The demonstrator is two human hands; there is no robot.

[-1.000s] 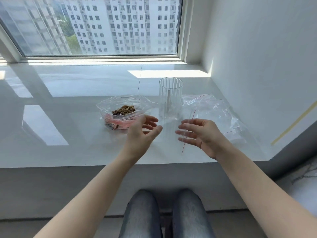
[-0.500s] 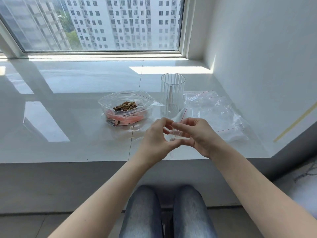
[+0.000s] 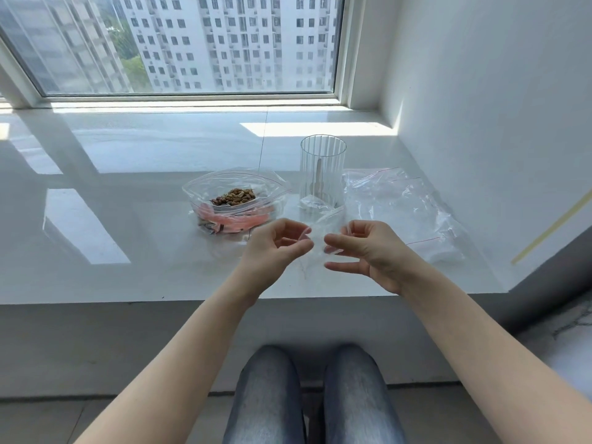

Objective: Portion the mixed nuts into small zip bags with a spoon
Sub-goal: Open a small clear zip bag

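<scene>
A seated person in blue-grey jeans works at a glossy white stone window ledge, with pale high-rise blocks filling the window beyond. At left of centre on the ledge lies a large clear zip bag with its mouth spread wide, a heap of brown mixed nuts inside it above pink printed packaging. Just in front of that bag, the left hand is raised over the ledge, its thumb and curled fingers pinching one edge of a small clear zip bag. The right hand faces it close by and pinches the opposite edge between thumb and forefinger, the other fingers loosely spread; the thin film hangs between the two hands and is hard to make out against the white surface. Behind the hands stands a tall ribbed clear plastic cup, upright, with a pale wooden spoon leaning inside it. To the right, near the white wall, lies a loose pile of empty clear zip bags with red seal lines, flat on the ledge and well apart from the nuts.
</scene>
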